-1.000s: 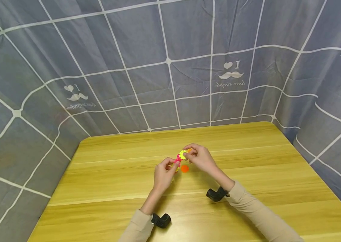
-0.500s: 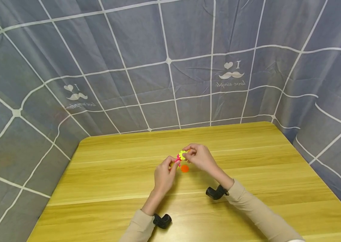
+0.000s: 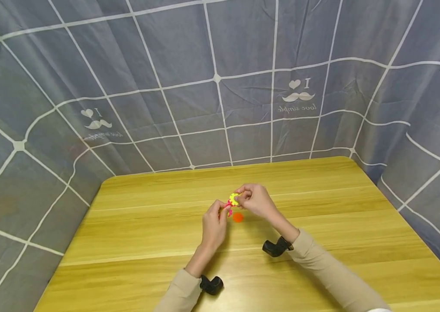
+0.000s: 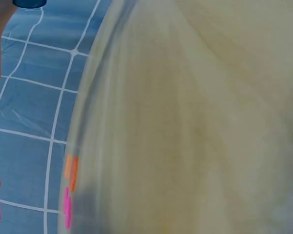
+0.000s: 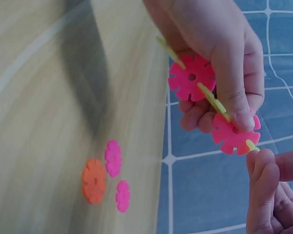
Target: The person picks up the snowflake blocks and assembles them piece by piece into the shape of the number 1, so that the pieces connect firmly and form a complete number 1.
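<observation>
Before a grey-blue fabric curtain [image 3: 247, 108] with white lines, a person's left hand [image 3: 214, 223] pinches a small bright-pink plastic piece [image 3: 228, 204] against a notched round yellow plastic disc [image 3: 233, 199] in the right hand [image 3: 259, 202], near a round orange disc [image 3: 237, 217] on the yellow wood-grain worktop [image 3: 146, 242].

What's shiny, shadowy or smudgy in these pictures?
Head view: pale shine low on the wooden table; right wrist view: long dark shadow on it, thumb-pinched pink notched disc fairly sharp; left wrist view: wood grain smeary, washed out.
</observation>
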Demonstrator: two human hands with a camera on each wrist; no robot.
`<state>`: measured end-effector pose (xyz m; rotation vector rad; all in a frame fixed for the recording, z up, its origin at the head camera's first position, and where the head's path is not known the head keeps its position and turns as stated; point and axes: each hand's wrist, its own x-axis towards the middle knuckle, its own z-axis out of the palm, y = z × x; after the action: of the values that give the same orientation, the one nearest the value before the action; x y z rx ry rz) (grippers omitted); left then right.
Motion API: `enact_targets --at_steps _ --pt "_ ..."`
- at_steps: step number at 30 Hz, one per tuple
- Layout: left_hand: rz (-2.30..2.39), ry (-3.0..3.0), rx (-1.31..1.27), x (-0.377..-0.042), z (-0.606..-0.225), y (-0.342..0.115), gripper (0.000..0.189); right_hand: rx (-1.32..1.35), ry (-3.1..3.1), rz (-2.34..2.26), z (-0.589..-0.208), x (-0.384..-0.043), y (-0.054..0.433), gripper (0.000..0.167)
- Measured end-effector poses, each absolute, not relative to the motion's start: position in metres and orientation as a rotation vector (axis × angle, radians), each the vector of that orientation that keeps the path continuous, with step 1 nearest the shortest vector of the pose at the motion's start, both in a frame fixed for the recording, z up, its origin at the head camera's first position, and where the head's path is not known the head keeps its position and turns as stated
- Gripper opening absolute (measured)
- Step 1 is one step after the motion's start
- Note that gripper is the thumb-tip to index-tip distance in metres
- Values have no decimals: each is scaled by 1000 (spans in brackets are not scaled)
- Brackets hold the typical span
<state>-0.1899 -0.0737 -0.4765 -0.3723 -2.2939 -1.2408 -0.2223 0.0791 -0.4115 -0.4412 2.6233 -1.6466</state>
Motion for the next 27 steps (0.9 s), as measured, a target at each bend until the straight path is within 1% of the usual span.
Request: enact_targets --at_steps 8,13,21,24,27 --pt "-1157 -2310 -440 -186 -480 -74 12 -392 2573 -1672 -420 -216 80 15" --pt "-1103 -2344 -472 -188 -480 -74 12 -431 2539 -1699 -424 -219 85 17" --pt "-1134 -2427 -485 -191 -477 -76 10 -368 2505 -1611 -429 -225 97 20" --pt "-1142 -2430 -471 -191 -475 -78 13 -347 2481 -1605 -429 -228 100 22" --pt "-1134 -2432 -470 -192 -472 -79 20 -327 2441 -1629 -427 -229 101 27"
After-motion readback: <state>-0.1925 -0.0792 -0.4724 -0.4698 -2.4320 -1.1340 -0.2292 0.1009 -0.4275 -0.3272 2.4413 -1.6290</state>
